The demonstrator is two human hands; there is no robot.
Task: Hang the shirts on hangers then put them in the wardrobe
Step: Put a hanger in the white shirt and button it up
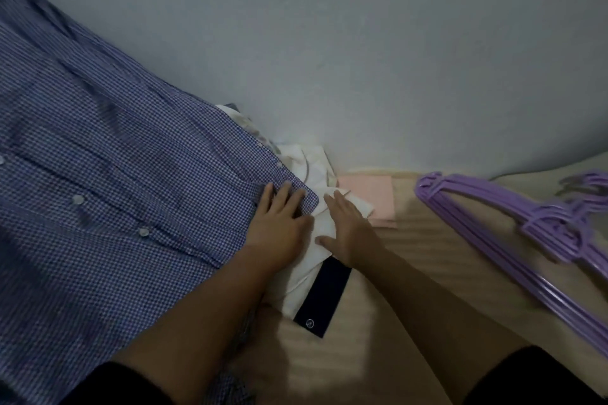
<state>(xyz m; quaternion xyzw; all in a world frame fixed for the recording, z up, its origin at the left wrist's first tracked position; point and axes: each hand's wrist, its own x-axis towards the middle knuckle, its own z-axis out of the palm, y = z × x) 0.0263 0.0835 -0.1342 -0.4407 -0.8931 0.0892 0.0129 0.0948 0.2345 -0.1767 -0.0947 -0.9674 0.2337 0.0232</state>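
A blue checked shirt [108,174] with white buttons lies spread over the left of the bed. My left hand [279,217] rests flat on its lower corner, fingers straight. Beside it, my right hand [345,227] lies flat with spread fingers on a white folded shirt [316,171] that has a dark navy panel [324,297]. A folded pink garment [375,197] sits just right of the white one. Several purple plastic hangers [513,230] lie stacked at the right.
The beige striped bed sheet [427,273] covers the bed. A plain grey-blue wall [329,43] rises directly behind the clothes. More purple hangers [589,184] show at the far right edge.
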